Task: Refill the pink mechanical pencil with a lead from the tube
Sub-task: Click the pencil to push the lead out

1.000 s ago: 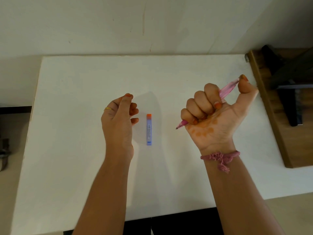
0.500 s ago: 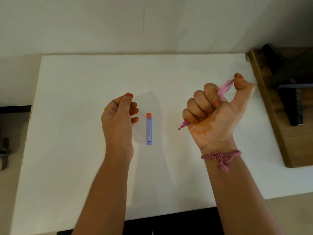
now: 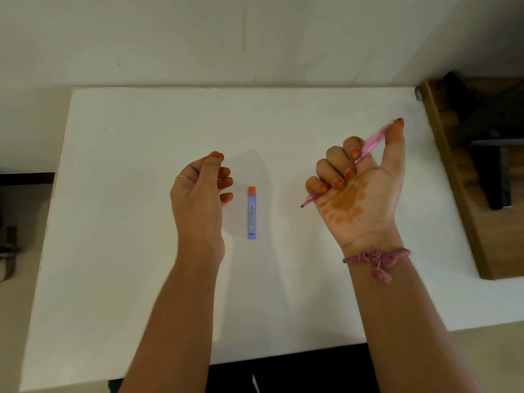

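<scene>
Two forearms extend from the near edge over the white table (image 3: pixel 119 279). A pink thread bracelet (image 3: pixel 377 258) sits on the right wrist. The blue lead tube (image 3: pixel 251 213) with its orange cap lies flat on the table between the two hands, cap end pointing away, touched by neither. The left hand (image 3: pixel 200 194) hovers just beside the tube, its fingers loosely curled, holding nothing; a gold ring (image 3: pixel 181 177) is on one finger. The right hand (image 3: pixel 354 191) is raised palm-up, with its fingers wrapped round the pink mechanical pencil (image 3: pixel 368 146). The thumb rests against the pencil's far end; the tip points toward the tube. A wooden board (image 3: pixel 459 177) lies at the far right.
</scene>
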